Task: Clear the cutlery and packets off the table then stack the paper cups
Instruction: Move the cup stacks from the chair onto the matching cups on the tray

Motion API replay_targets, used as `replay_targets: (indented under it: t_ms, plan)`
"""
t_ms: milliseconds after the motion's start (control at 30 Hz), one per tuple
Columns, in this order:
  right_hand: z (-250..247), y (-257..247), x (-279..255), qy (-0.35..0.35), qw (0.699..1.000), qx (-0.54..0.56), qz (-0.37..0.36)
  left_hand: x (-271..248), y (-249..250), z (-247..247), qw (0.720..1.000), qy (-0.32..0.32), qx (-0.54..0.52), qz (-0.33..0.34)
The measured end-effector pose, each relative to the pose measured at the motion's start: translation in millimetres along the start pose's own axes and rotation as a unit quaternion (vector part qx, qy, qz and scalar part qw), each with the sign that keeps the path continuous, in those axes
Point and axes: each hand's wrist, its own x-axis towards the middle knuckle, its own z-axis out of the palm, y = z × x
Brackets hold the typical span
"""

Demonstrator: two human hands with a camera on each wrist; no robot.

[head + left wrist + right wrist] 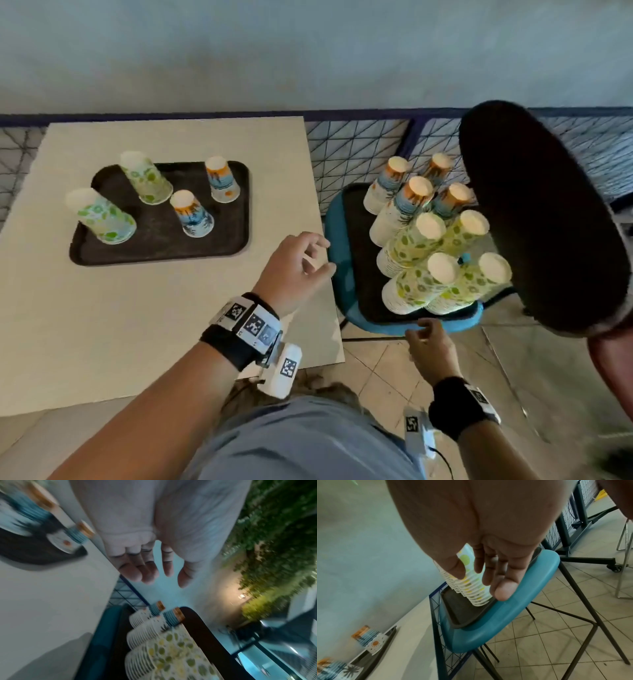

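Four paper cups stand upside down on a dark tray (154,243) on the pale table (102,325): two green-spotted cups (147,178) (101,216) and two orange-and-blue cups (191,214) (222,180). Several tall stacks of cups (421,240) (171,649) stand on a second dark tray (359,246) on a blue chair (334,236). My left hand (318,257) (164,577) hovers over the table's right edge, fingers loosely curled and empty. My right hand (423,330) (481,580) is at the chair's front edge, fingers relaxed and holding nothing, just before a green-spotted stack (471,591).
A large black rounded shape (548,222) looms over the chair's right side. A blue wire-mesh fence (356,150) runs behind the table and chair. Tiled floor (383,370) lies between the table and chair. Metal chair legs (583,601) spread below the seat.
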Motion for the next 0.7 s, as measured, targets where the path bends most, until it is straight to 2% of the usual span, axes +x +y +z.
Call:
replay_targets:
  t_ms: [133, 233, 300, 400, 533, 633, 700]
  plan:
    - [-3, 9, 22, -0.029, 0.998, 0.038, 0.035, 25, 53, 61, 0.991, -0.081, 0.049, 0.097]
    - [-4, 6, 29, -0.032, 0.998, 0.057, 0.026, 37, 80, 98, 0.971, -0.136, 0.087, 0.175]
    - [-5, 0, 32, -0.039, 0.997, 0.062, 0.017, 44, 95, 120, 0.956, -0.159, 0.138, 0.204]
    - [-5, 1, 38, -0.045, 0.997, 0.058, 0.029, 52, 109, 143, 0.939, -0.189, 0.201, 0.205]
    - [-4, 1, 43, -0.044, 0.997, 0.058, 0.032, 62, 106, 162, 0.911, -0.227, 0.285, 0.191]
    - [-2, -1, 45, -0.043, 0.997, 0.053, 0.024, 65, 100, 168, 0.919, -0.229, 0.266, 0.177]
    - [1, -5, 46, -0.031, 0.999, 0.043, 0.003, 66, 96, 167, 0.929, -0.206, 0.251, 0.180]
